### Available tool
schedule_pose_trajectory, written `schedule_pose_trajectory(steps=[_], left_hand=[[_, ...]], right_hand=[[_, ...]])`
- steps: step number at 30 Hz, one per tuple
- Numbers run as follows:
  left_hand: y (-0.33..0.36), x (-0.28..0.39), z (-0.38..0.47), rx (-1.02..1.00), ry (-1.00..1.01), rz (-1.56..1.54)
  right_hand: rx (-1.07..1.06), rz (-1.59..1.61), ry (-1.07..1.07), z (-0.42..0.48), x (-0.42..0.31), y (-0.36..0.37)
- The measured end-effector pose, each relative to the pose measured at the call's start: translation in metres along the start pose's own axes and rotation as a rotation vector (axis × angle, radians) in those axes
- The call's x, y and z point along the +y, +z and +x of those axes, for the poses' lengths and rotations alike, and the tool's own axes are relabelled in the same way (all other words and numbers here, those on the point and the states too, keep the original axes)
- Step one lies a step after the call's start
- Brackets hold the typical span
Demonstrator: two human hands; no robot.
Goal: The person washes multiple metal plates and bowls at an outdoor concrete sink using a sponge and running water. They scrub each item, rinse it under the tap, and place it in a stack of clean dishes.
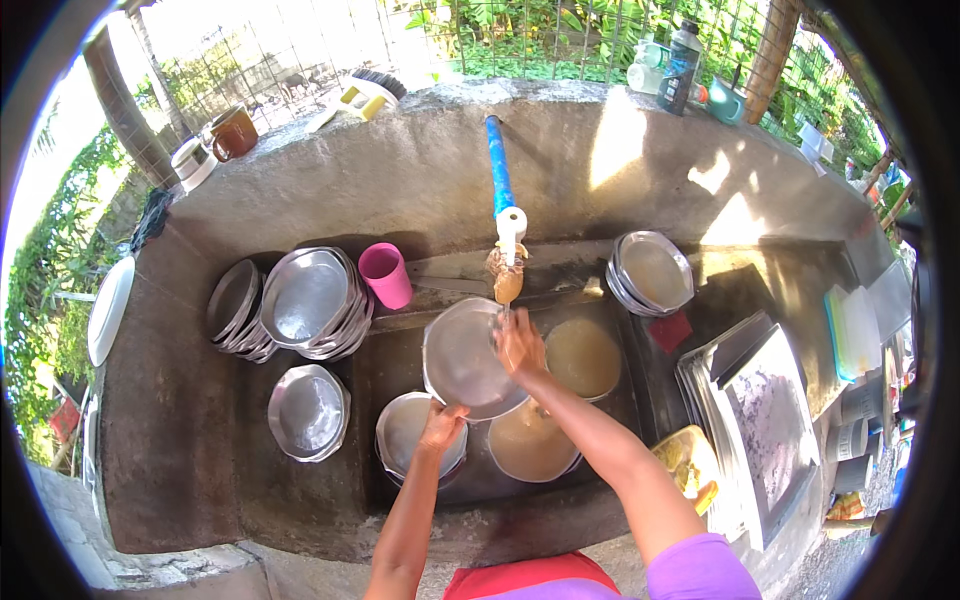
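My left hand (444,426) grips the near rim of a round metal pan (465,360), thumb on top. The pan is held beneath the tap (511,225), which is white with a brown wrapping or fitting at its mouth. Over the pan's right side reaches my right hand (519,343), fingers down by the thin water stream; motion blur hides whether it holds anything. Below and around lie more round pans filled with cloudy brownish water: one at the lower left (420,435), one at the lower middle (529,446) and one at the right (583,358).
Stacked metal pans (311,296) and a pink plastic cup (385,276) stand on the basin's left side. Another pan stack (651,271) sits right of the tap. Rectangular trays (772,427) lean at the right beside a yellow container (688,465). A blue pipe (498,165) juts from the concrete wall.
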State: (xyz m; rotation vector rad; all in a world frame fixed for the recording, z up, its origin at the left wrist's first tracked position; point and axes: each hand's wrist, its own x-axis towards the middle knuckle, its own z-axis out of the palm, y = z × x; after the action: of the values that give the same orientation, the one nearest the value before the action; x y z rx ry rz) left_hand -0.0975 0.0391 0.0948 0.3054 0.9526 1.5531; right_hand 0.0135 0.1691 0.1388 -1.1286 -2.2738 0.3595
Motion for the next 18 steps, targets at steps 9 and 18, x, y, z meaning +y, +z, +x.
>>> schedule_pose_trajectory(steps=[9, 18], left_hand=[[0.011, 0.026, 0.015, -0.023, 0.497, 0.560], [0.009, 0.005, 0.025, 0.058, 0.274, 0.303]], right_hand=[[-0.065, -0.292, -0.195, 0.032, 0.017, 0.004], [-0.199, 0.064, 0.105, 0.003, 0.030, -0.003]])
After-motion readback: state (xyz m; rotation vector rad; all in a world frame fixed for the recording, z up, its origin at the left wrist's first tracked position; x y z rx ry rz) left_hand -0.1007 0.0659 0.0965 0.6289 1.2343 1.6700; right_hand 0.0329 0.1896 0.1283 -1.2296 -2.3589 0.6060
